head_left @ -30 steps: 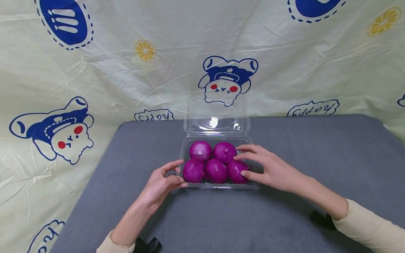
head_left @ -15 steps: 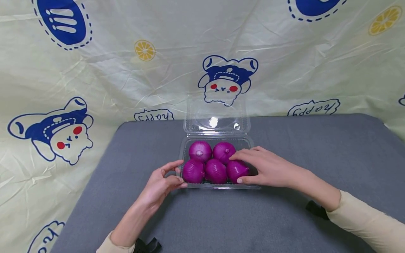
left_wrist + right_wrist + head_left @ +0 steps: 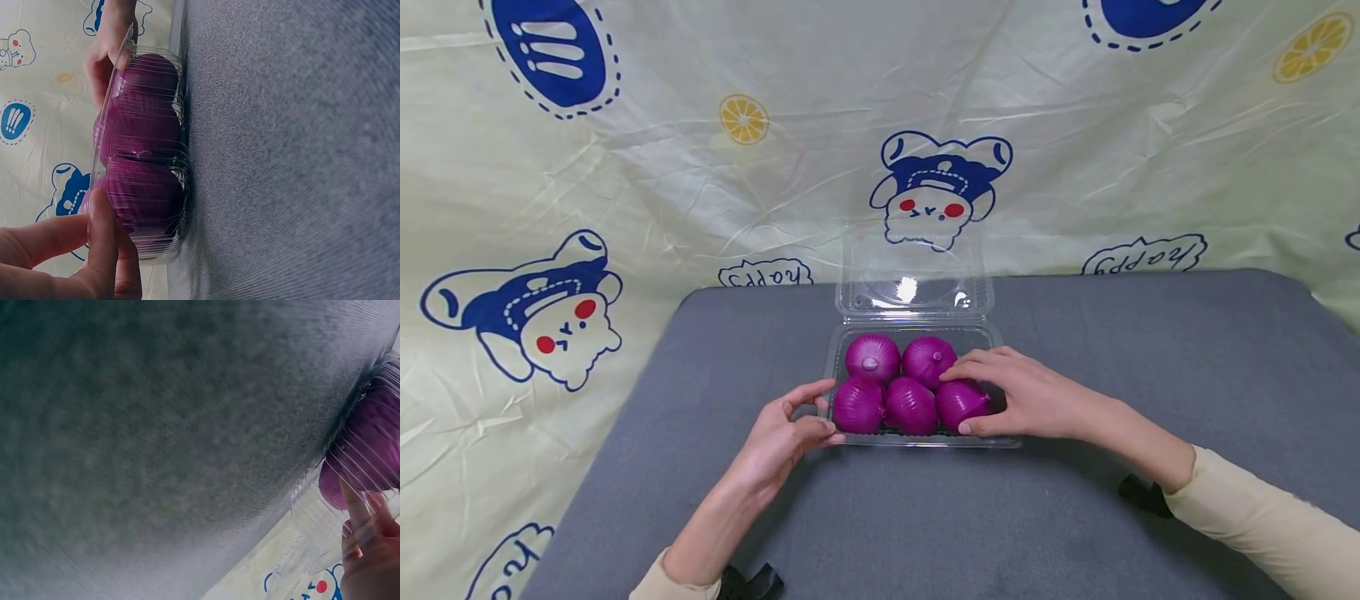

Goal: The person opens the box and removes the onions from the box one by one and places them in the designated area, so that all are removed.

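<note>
Printed sheet (image 3: 805,192) behind grey surface (image 3: 925,525) | clear box (image 3: 976,336) on surface, lid (image 3: 913,293) folded back on far side | five purple onions (image 3: 912,406) inside, two far, three near | left hand (image 3: 788,429): grip pinching box rim at left | right hand (image 3: 1039,396): grip curled round rightmost near onion (image 3: 961,405), which sits in box

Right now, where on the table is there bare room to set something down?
The gray table is bare left of the clear container beyond the left hand, right of it beyond the right hand, and in front, between the forearms. Crowded: the container, where five purple onions sit close together, the right hand on the front-right one.
</note>
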